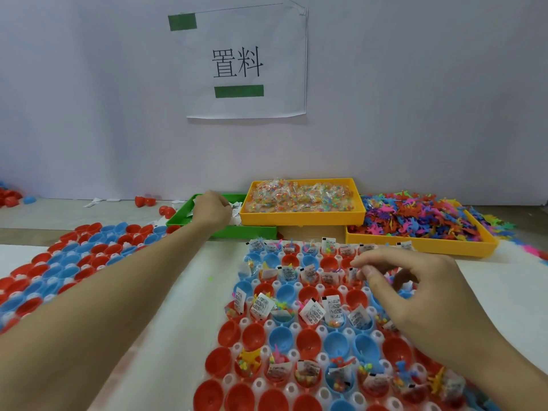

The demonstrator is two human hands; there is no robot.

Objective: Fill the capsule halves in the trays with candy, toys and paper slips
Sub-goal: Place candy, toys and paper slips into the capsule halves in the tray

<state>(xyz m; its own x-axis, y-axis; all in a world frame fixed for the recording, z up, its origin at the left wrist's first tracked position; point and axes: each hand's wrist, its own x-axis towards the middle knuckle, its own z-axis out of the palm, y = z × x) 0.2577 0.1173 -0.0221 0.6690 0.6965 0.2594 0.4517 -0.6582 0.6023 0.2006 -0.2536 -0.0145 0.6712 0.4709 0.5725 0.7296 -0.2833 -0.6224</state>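
Paper slips [237, 209], thin and likely limp, lay in the green tray [225, 232], where the left hand [211, 208] curled its fingers over them; best pinched by an edge. Right hand [415, 287] hovered over the capsule tray [296, 315], fingertips pinched together; contents unclear.

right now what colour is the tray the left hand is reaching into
Green tray, left hand; head view.

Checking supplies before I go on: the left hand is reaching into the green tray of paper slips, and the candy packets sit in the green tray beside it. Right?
Not quite. In the head view the left hand does reach into the green tray of paper slips, but the candy packets sit in a yellow tray beside it, not a green one.
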